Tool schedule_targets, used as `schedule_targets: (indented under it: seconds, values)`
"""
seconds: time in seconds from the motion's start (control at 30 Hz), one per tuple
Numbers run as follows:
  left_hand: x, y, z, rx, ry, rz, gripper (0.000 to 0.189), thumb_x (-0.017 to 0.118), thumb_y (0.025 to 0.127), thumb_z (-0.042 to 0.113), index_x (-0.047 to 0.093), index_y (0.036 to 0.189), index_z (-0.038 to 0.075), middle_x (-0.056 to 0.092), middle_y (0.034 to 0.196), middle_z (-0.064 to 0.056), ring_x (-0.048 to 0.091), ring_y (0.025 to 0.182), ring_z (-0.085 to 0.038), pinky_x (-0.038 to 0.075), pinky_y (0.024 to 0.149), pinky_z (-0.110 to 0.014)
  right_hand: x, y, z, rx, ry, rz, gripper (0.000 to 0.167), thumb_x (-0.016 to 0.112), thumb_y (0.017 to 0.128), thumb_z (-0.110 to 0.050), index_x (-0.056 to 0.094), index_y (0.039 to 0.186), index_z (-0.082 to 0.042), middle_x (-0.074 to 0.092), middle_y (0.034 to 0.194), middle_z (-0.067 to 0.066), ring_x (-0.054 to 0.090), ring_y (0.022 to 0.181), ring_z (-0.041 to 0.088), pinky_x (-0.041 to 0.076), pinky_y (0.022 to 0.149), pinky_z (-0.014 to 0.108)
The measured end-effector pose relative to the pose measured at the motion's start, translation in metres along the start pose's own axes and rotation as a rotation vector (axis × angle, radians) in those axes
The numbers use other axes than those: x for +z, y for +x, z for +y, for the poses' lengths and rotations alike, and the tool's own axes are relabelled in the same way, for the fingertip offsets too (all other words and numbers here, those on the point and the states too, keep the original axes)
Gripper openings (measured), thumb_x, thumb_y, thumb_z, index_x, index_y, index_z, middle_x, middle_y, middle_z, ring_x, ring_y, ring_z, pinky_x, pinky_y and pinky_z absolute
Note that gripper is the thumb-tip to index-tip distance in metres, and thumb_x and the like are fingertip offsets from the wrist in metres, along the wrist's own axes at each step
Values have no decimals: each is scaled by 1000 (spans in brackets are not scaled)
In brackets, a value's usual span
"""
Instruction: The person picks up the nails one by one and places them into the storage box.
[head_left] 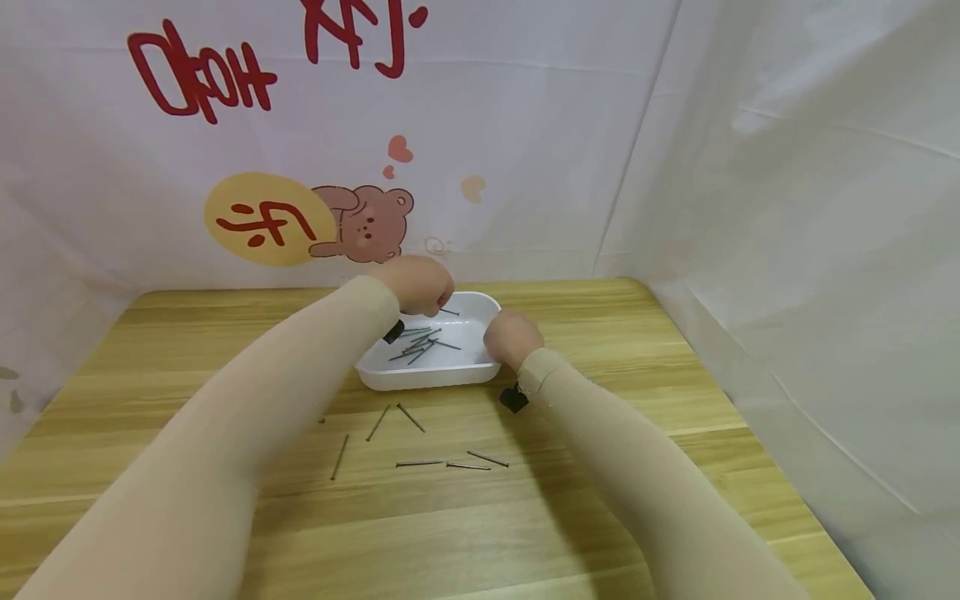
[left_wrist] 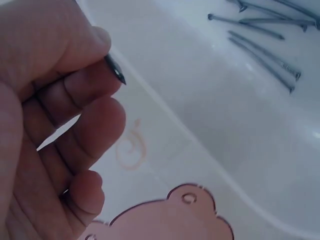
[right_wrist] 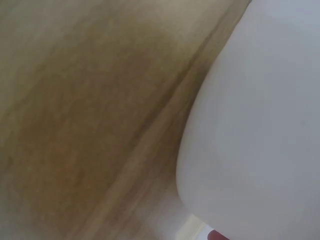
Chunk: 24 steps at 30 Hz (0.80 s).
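My left hand (head_left: pixel 414 286) is above the back of a white tray (head_left: pixel 431 380). Between thumb and forefinger it pinches an iron nail (left_wrist: pixel 116 69), whose pointed end sticks out past the fingertips in the left wrist view. Inside the tray lies a loose pile of nails (head_left: pixel 422 341), crossing one another. At the tray's right end my right hand (head_left: pixel 514 337) grips the rim, its fingers curled there. The right wrist view shows mainly a smooth white wall of the tray (right_wrist: pixel 260 125), with one fingertip (right_wrist: pixel 218 235) peeking out at the bottom.
Several loose nails lie on the wooden table (head_left: pixel 360 533) in front of the tray, among them a slanted nail (head_left: pixel 411 417) and a nearly level nail (head_left: pixel 420 462). Behind stands a white cloth backdrop (head_left: pixel 525 167) with a printed bear; another white sheet (head_left: pixel 817 250) hangs at right.
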<state>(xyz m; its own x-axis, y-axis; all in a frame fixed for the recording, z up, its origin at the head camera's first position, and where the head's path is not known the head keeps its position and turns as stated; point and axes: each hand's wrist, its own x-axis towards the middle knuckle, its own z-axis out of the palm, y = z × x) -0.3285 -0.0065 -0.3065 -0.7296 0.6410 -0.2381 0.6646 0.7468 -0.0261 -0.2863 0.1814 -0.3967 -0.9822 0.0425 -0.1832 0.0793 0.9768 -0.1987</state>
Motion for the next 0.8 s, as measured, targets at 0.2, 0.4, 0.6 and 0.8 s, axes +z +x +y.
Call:
schedule_targets:
  seconds: [0.2, 0.4, 0.6, 0.8]
  values:
    - [18, 20, 0, 24, 22, -10, 17, 69, 92, 11, 68, 80, 22, 67, 80, 4, 60, 79, -19, 50, 75, -37, -1, -1, 0, -27, -25, 9, 21, 50, 98, -11, 67, 104, 1, 71, 105, 15, 66, 89, 27, 58, 85, 43]
    - [36, 38, -1, 42, 55, -12, 12, 70, 90, 12, 71, 82, 21, 70, 86, 3, 63, 82, -21, 54, 79, -42, 0, 1, 1, -8, -12, 12, 20, 50, 98, -11, 65, 104, 1, 71, 105, 15, 66, 90, 28, 58, 86, 44]
    - [47, 47, 2, 24, 45, -63, 11, 70, 91, 13, 74, 84, 21, 71, 89, 2, 62, 83, -21, 54, 81, -41, 1, 3, 2, -9, -23, 4, 23, 50, 100, -12, 65, 110, 2, 70, 106, 16, 66, 91, 29, 58, 88, 45]
    - [53, 50, 7, -15, 23, -72, 13, 70, 91, 13, 73, 82, 21, 72, 89, 1, 62, 83, -22, 53, 80, -42, 3, 5, 2, -29, -56, 13, 22, 51, 99, -12, 67, 107, 2, 70, 106, 15, 67, 91, 28, 58, 87, 45]
